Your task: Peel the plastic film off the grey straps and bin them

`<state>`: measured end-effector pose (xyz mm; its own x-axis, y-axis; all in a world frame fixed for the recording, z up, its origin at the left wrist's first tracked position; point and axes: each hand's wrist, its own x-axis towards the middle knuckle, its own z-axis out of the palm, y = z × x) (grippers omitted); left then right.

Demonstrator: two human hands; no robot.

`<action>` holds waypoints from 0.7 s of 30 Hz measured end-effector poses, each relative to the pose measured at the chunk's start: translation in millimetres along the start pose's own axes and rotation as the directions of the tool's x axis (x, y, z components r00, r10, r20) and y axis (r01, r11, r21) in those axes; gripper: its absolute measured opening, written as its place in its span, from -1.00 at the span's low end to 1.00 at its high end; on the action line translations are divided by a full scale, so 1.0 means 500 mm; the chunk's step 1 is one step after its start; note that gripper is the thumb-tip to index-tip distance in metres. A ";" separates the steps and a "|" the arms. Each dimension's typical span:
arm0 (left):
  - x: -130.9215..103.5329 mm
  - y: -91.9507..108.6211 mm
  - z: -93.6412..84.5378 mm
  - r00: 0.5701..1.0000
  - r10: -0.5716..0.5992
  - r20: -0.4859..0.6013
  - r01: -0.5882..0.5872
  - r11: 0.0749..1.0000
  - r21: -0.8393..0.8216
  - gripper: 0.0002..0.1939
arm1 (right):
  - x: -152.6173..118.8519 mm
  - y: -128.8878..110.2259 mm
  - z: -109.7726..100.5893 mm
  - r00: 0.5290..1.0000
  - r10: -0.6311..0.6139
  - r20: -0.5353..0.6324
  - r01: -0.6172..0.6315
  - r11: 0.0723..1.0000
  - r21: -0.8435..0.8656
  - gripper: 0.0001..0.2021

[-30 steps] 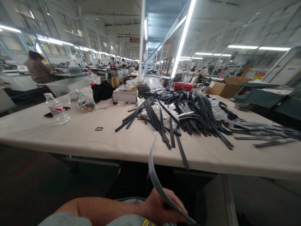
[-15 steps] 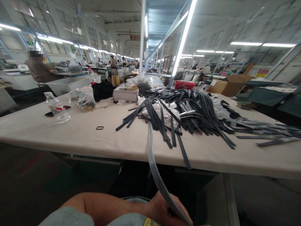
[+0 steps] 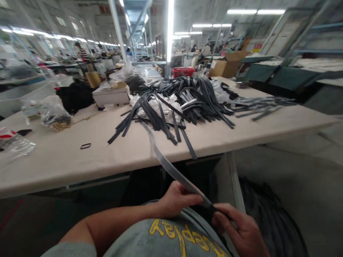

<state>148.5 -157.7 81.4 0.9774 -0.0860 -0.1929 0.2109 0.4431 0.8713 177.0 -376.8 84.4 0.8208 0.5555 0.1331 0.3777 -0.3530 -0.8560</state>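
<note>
A long grey strip (image 3: 171, 169) runs from the pile on the table down over the front edge to my hands. My left hand (image 3: 178, 200) is closed on it, thumb on top, just in front of my shirt. Further along, at the strip's dark lower end, my right hand (image 3: 237, 225) pinches it between thumb and fingers. On the table (image 3: 120, 160) lies a heap of dark grey strips (image 3: 198, 96), mixed with white plastic. A small black rectangular ring (image 3: 85, 146) lies flat on the left part of the table.
A clear bottle (image 3: 16, 141), a plastic bag with small brass-coloured pieces (image 3: 61, 125), a black cloth bundle (image 3: 76, 96) and a white box (image 3: 111, 96) stand to the left. Behind the heap are a red basket (image 3: 183, 72) and a cardboard box (image 3: 227, 65). Dark coiled material (image 3: 276, 217) is low right.
The view has turned right and down, so the table contents appear further left. My right hand has come into sight on the strip, and more of my left hand shows.
</note>
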 end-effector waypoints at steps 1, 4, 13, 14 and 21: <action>0.002 0.006 0.008 0.999 -0.044 0.025 0.045 0.999 -0.017 -0.65 | 0.003 -0.012 0.002 1.000 -0.004 -0.030 0.005 1.000 0.023 -0.84; 0.013 0.015 0.031 0.983 -0.160 0.088 0.169 0.980 -0.105 -0.71 | 0.007 -0.036 0.006 0.998 0.019 -0.064 -0.012 0.994 0.111 -0.85; 0.026 0.009 0.069 0.913 -0.385 0.134 0.406 0.886 -0.224 -0.73 | -0.043 -0.035 -0.038 0.983 -0.080 -0.167 0.109 0.980 0.169 -0.49; 0.024 0.009 0.068 0.905 -0.411 0.110 0.425 0.875 -0.231 -0.72 | -0.051 -0.036 -0.045 0.976 -0.144 -0.163 0.164 0.980 0.116 -0.32; 0.017 -0.020 0.044 0.799 -0.582 0.155 0.594 0.803 -0.050 -0.71 | -0.016 -0.029 -0.024 0.822 -0.559 -0.111 0.516 0.813 -0.269 -0.78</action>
<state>155.1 -182.6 80.8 0.6596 -0.4646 -0.5908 0.7496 0.3492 0.5623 170.0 -385.0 101.6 0.5111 0.5703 0.6431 0.8462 -0.2027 -0.4927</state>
